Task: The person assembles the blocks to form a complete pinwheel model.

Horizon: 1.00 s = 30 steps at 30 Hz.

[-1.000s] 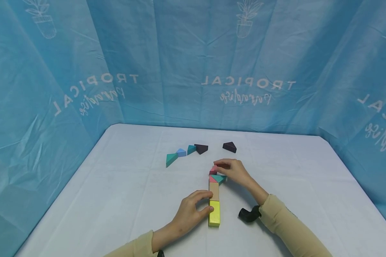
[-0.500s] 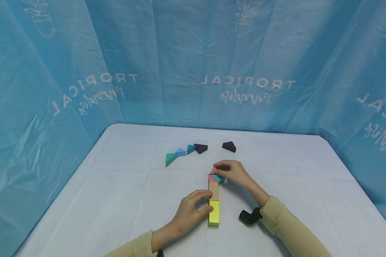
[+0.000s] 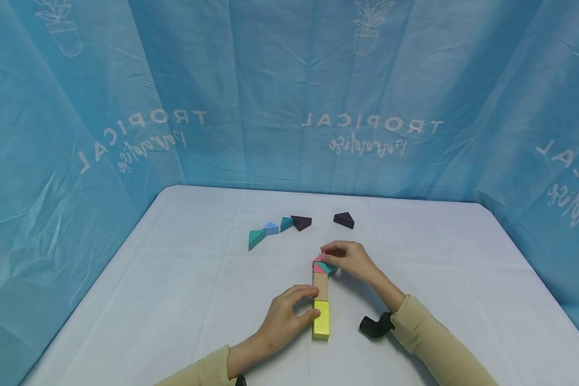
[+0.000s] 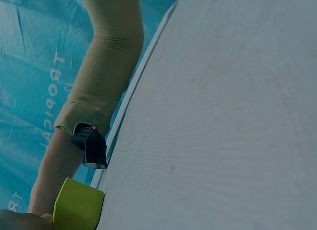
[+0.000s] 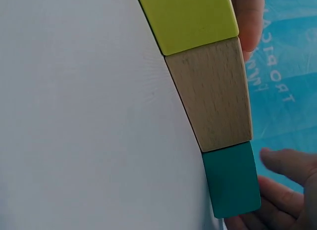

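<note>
Toward the far end of a row of blocks, my right hand (image 3: 351,260) pinches a pink triangular block (image 3: 320,258), partly covered by the fingers. Directly below it lie another pink triangular block (image 3: 318,268) and a teal triangular block (image 3: 329,268), side by side. Nearer to me the row continues with a plain wooden block (image 3: 321,287) and a yellow block (image 3: 321,320). My left hand (image 3: 284,319) rests along the row's left side, a fingertip on the wooden block and the thumb on the yellow one. The right wrist view shows the teal block (image 5: 232,180) touching the wooden block's end.
Farther back lie a green triangular block (image 3: 257,239), a light blue one (image 3: 271,229), a teal one (image 3: 287,223) and a dark block (image 3: 302,222). Another dark block (image 3: 344,220) sits right of them. Blue printed curtains (image 3: 280,155) surround the white table (image 3: 183,268).
My right hand has drawn the far pink triangular block slightly toward me, against the blocks below it. The left hand stays in place on the row.
</note>
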{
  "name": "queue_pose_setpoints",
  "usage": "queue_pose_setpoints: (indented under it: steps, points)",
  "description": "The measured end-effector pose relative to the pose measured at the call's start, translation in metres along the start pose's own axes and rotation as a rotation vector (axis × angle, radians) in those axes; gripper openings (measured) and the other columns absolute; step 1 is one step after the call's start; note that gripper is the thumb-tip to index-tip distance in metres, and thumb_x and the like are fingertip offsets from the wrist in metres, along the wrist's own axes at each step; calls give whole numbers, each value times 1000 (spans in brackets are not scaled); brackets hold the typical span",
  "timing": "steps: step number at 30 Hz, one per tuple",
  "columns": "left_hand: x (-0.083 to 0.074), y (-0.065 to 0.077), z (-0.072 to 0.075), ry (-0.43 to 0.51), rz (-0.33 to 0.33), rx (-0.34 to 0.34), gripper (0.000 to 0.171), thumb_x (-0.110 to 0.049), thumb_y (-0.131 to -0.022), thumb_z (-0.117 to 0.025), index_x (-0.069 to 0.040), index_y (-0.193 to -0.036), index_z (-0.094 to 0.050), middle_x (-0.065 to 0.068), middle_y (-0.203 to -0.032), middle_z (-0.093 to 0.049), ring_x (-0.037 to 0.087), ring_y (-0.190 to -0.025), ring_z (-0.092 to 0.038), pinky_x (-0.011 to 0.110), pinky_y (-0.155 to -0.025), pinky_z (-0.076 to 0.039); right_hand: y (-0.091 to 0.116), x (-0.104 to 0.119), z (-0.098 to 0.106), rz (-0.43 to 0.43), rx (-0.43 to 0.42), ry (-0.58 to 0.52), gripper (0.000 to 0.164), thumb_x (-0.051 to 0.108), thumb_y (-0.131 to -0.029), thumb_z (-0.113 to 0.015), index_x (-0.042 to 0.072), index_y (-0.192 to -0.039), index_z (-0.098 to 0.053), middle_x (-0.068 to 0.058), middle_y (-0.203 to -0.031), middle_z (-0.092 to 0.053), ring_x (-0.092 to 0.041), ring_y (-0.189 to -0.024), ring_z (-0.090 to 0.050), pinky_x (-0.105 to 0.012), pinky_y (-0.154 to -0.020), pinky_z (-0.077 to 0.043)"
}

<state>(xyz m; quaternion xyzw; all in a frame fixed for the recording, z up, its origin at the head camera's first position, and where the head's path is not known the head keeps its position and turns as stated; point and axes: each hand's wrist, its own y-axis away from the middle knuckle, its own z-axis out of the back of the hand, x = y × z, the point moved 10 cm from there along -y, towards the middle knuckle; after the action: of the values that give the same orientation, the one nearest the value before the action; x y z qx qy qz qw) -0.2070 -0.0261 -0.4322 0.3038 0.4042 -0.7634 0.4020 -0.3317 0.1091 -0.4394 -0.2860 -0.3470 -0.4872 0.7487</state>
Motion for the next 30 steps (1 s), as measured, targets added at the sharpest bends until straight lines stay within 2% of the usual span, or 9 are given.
queue_pose_setpoints:
  steps: [4, 11, 14, 18, 22, 30]
  points:
    - [-1, 0, 1, 2, -17, -11, 37, -15, -82, -75, -6, -116, -64, 0, -115, -62, 13, -111, -56, 34, -95, -46, -5, 5, 12, 18, -34, -42, 33, 26, -88, -69, 4, -113, -67, -4, -107, -68, -16, -95, -64, -33, -83, -53]
    - [-1, 1, 2, 9, -16, -17, 36, -14, -81, -75, -6, -115, -64, -1, -115, -63, 13, -111, -56, 33, -95, -45, -25, 9, 62, 71, -160, -204, 38, 19, -90, -66, -2, -122, -60, -17, -121, -60, -29, -108, -59, -32, -88, -50]
    - [-1, 1, 1, 18, -5, -10, 37, -14, -81, -75, -7, -116, -64, -1, -115, -62, 12, -111, -55, 32, -96, -45, -36, -9, 77, 52, -216, -229, 42, 22, -91, -65, -1, -126, -57, -20, -126, -56, -29, -114, -54, -35, -93, -47]
    - [0, 0, 0, 20, -7, -10, 36, -14, -82, -74, -6, -115, -64, -1, -116, -62, 13, -111, -56, 33, -96, -45, -51, -42, 83, 9, -265, -204, 46, 27, -90, -66, 3, -128, -57, -16, -129, -55, -26, -119, -51, -39, -98, -43]
    - [0, 0, 0, 21, -16, -13, 35, -15, -83, -74, -6, -115, -64, -1, -115, -62, 14, -110, -56, 33, -96, -45, -56, -49, 81, -6, -235, -123, 45, 18, -91, -64, 1, -132, -53, -17, -134, -51, -32, -124, -45, -40, -103, -38]
    - [0, 0, 0, 13, -6, -8, 37, -15, -82, -75, -7, -116, -64, -1, -116, -62, 13, -111, -56, 33, -96, -45, -66, -63, 73, -6, -77, 31, 48, 15, -93, -61, 6, -138, -48, -14, -141, -44, -34, -125, -44, -43, -102, -38]
